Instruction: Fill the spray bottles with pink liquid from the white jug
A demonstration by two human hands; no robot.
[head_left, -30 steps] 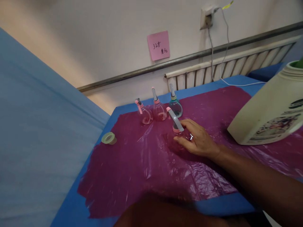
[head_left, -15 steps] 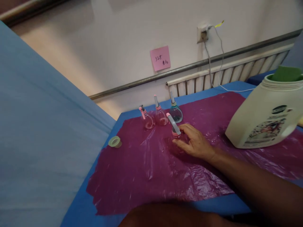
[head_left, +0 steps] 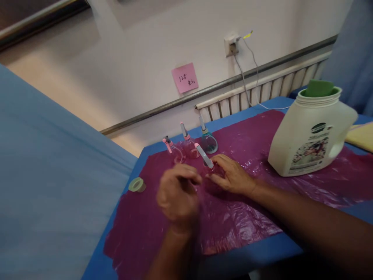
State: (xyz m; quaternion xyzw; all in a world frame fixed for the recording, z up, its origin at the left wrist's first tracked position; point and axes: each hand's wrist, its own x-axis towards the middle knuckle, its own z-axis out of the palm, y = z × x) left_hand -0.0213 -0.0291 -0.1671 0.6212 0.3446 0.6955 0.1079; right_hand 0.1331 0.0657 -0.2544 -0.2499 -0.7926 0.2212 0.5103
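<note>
Purple sheet [head_left: 136,225]: four spray bottles [head_left: 190,148], one jug [head_left: 310,136]; two hands [head_left: 231,177].

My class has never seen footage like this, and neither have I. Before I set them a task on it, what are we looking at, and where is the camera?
No machine is at work here: these are a person's two bare hands, seen by one camera worn on the head, looking forward and down. A purple plastic sheet covers much of a blue table. The right hand has its thumb and fingers around a spray bottle. The left hand is blurred; I can't make out anything in it. Beyond them stand two pink bottles and a teal bottle. A large cream jug stands to the right, and a pale green cap lies to the left.
</note>
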